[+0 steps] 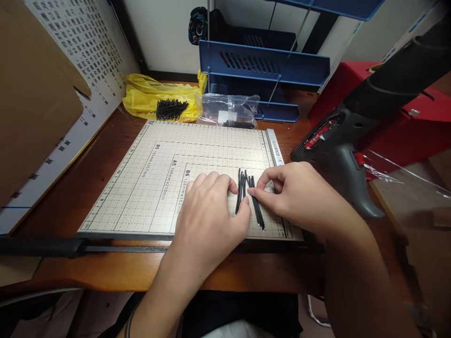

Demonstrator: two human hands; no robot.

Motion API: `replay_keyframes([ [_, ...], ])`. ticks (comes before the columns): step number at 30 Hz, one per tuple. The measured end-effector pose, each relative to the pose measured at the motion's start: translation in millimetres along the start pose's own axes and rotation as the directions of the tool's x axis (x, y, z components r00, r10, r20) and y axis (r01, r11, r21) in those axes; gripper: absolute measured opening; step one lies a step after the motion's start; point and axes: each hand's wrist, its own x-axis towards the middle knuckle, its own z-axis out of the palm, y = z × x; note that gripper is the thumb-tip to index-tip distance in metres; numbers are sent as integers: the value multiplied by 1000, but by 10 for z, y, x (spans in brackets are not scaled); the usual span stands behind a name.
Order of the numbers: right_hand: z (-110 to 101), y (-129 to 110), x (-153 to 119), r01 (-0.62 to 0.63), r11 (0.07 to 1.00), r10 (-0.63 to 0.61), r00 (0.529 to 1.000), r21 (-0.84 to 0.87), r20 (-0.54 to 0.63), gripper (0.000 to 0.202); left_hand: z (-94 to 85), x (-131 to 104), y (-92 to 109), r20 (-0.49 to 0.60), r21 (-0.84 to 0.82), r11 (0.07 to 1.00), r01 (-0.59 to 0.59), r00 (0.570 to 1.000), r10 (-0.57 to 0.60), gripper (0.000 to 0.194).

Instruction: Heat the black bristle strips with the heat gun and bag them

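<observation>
Two small bundles of thin, short black wires lie on the gridded board of a paper cutter (141, 188), with shiny tips at their near ends. My left hand (213, 211) curls round the left bundle of wires (241, 190), thumb on one side and index finger on the other. At the right bundle of wires (258, 213), the thumb and index finger of my right hand (289, 188) close on its upper part. The far ends of the two bundles lean together and partly cross. My left fingers hide some of the left bundle's lower part.
Behind the board, more black wires (171, 109) lie on a yellow plastic bag (141, 96) beside a clear bag (229, 105). A blue rack (264, 61) stands at the back. On the right, a heat gun (338, 136) stands by a red box (419, 126). The cutter's handle (42, 246) reaches left.
</observation>
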Motion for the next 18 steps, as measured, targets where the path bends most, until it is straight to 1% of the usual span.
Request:
replay_keyframes([
  [7, 17, -29, -7, -9, 1000, 8, 1000, -21, -11, 31, -11, -5, -13, 9, -5, 1000, -16, 1000, 16, 7],
  [13, 43, -28, 4, -31, 999, 31, 1000, -34, -1, 28, -60, -8, -10, 45, -20, 1000, -20, 999, 21, 4],
  [18, 30, -24, 3, -34, 999, 34, 999, -19, -2, 27, -40, 5, -9, 36, -17, 1000, -8, 999, 9, 4],
])
